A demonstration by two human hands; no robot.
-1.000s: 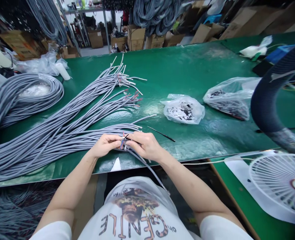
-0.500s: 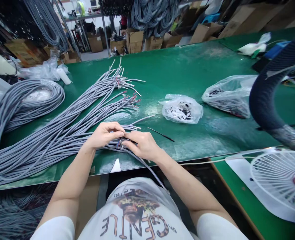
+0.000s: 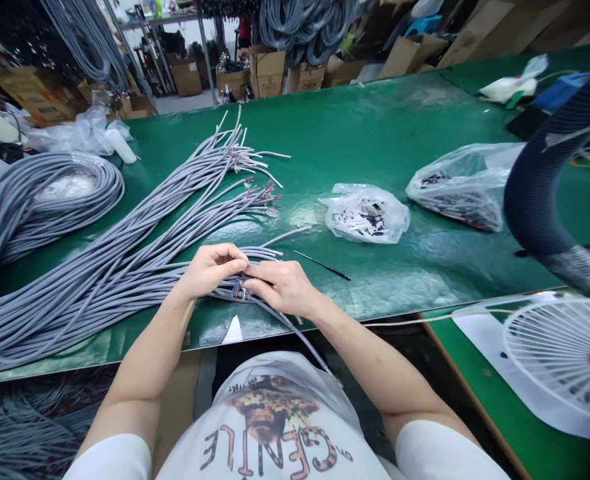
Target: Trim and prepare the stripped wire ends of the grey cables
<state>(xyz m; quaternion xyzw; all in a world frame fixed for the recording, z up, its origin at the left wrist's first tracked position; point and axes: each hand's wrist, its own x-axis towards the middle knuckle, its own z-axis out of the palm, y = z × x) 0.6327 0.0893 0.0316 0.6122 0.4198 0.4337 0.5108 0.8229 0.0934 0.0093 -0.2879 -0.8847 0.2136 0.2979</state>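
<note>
My left hand (image 3: 209, 270) and my right hand (image 3: 279, 288) meet over the green-matted workbench (image 3: 375, 133), pinching the stripped end of a grey multi-core cable (image 3: 239, 289). Thin blue, red and other coloured cores show between my fingers, partly hidden by them. That cable belongs to a long loose bundle of grey cables (image 3: 99, 267) fanning out to the left and ahead, its bare ends spread near the middle of the bench. A thin black pointed tool (image 3: 325, 265) lies just beyond my right hand, not touching it.
A large coil of grey cable (image 3: 35, 200) lies at the left. Two clear plastic bags of small black and white parts (image 3: 367, 215) sit to the right, and a dark ribbed hose (image 3: 529, 207) curves in at the far right. A white fan guard (image 3: 559, 353) rests on a lower green surface.
My left hand has risen a little up the picture and curled over the cable end. My right hand has shifted slightly toward it. The view has tilted slightly.
</note>
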